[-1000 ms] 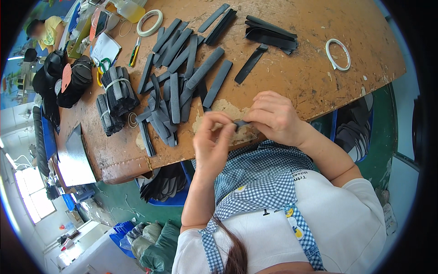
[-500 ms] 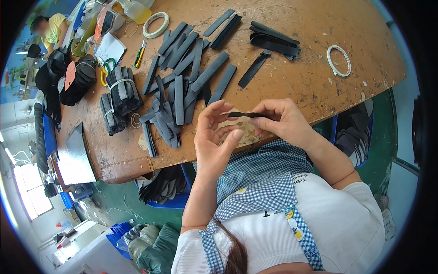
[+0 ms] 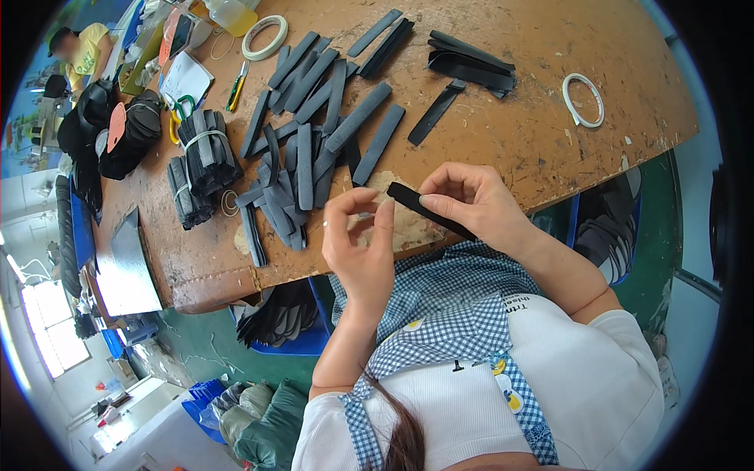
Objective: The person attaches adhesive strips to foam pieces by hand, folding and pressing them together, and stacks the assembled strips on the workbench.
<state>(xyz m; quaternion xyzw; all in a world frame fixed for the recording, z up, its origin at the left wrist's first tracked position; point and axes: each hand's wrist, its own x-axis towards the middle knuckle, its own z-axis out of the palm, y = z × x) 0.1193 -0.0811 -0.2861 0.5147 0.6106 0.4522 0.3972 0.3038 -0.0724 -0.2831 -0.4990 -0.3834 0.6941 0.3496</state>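
Observation:
A short black fabric strip (image 3: 430, 210) is pinched between the thumb and fingers of my right hand (image 3: 481, 206), its flat face turned up and its free end pointing left. Beside that free end is my left hand (image 3: 360, 245), fingers curled but apart from the thumb, with nothing visible in it. Just beyond my hands lies a loose pile of dark grey strips (image 3: 305, 161), heaped at many angles. One separate black strip (image 3: 434, 114) and a stack of black strips (image 3: 471, 64) lie farther back on the wooden table (image 3: 542, 118).
Tied strip bundles (image 3: 208, 153) stand left of the pile. Tape rolls (image 3: 583, 100), a cutter knife (image 3: 237, 86), scissors (image 3: 179, 110) and a bottle of yellow liquid (image 3: 233, 16) lie about. Blue bins (image 3: 310, 334) sit below the table edge. Another person (image 3: 82, 55) is at far left.
The strip has turned from edge-on to showing its broad black face. My left hand has drawn slightly left and down, apart from the strip's end; my right hand keeps its pinch.

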